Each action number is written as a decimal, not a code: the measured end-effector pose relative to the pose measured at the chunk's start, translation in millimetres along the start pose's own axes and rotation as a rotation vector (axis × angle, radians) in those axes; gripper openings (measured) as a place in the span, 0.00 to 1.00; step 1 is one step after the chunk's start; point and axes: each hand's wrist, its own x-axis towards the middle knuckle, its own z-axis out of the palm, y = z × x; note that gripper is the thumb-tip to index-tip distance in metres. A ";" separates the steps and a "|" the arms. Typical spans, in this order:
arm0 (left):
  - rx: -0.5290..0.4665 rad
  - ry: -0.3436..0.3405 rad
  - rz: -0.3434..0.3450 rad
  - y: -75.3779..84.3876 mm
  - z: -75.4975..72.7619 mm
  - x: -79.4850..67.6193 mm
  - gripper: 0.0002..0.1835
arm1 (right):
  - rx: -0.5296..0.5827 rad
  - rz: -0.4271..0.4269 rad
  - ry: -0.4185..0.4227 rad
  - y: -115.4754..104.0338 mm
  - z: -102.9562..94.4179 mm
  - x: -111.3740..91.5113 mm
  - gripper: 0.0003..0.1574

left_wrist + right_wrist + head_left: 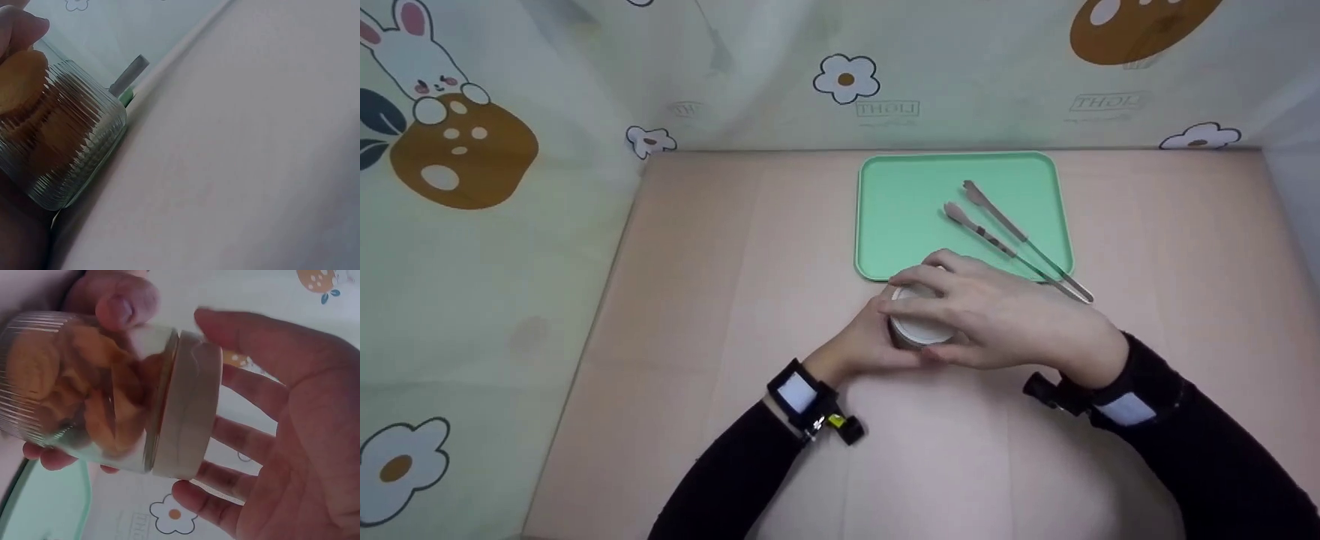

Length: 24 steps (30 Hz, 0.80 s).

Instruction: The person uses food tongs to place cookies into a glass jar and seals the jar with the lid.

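Observation:
A ribbed clear glass jar [73, 382] holds orange-brown pieces that look like dried slices or chips. On its mouth sits a pale, round lid [921, 328]. The left hand [871, 337] grips the jar's body low down from the left side, its thumb showing on the near side of the glass in the right wrist view. Over the top, the right hand [997, 311] spans the lid with bent fingers at its rim and the thumb at the opposite edge. In the left wrist view the jar's base is close to the table.
Just beyond the hands lies a light green tray [896, 202]. Metal tongs [996, 214] rest across it, their bent end reaching over its near right corner onto the pinkish table [682, 300]. A patterned curtain [765, 67] encloses the back and left side.

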 end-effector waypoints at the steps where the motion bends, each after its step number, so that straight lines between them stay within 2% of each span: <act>1: 0.000 0.001 0.000 0.1 -0.2 -0.1 0.56 | -0.009 -0.003 -0.003 -0.4 0.6 1.2 0.41; 4: -0.018 0.002 -0.008 1.0 -0.7 -0.2 0.58 | -0.019 0.047 0.011 -2.6 2.8 4.0 0.37; 8: -0.009 0.003 -0.044 2.3 -0.7 0.4 0.56 | -0.034 0.184 0.074 -9.8 9.4 7.4 0.36; 12: -0.018 0.007 -0.062 1.8 -0.3 0.9 0.52 | -0.116 0.323 0.163 -19.2 21.2 11.5 0.38; 15: -0.002 0.005 -0.045 1.1 0.7 2.0 0.51 | -0.167 0.373 0.172 -23.7 23.2 10.3 0.43; 17: 0.001 0.004 -0.035 1.1 1.1 2.6 0.52 | -0.152 0.342 0.140 -22.1 18.6 7.2 0.47; 20: 0.009 0.001 -0.034 1.8 1.1 2.7 0.55 | -0.088 0.206 0.067 -14.1 9.0 2.7 0.51; 22: 0.004 0.003 -0.035 2.1 0.4 2.0 0.57 | -0.029 0.126 0.024 -7.7 5.6 1.6 0.51; 24: 0.009 0.006 -0.038 2.4 0.0 0.9 0.58 | 0.018 0.094 0.005 -4.1 5.6 1.3 0.49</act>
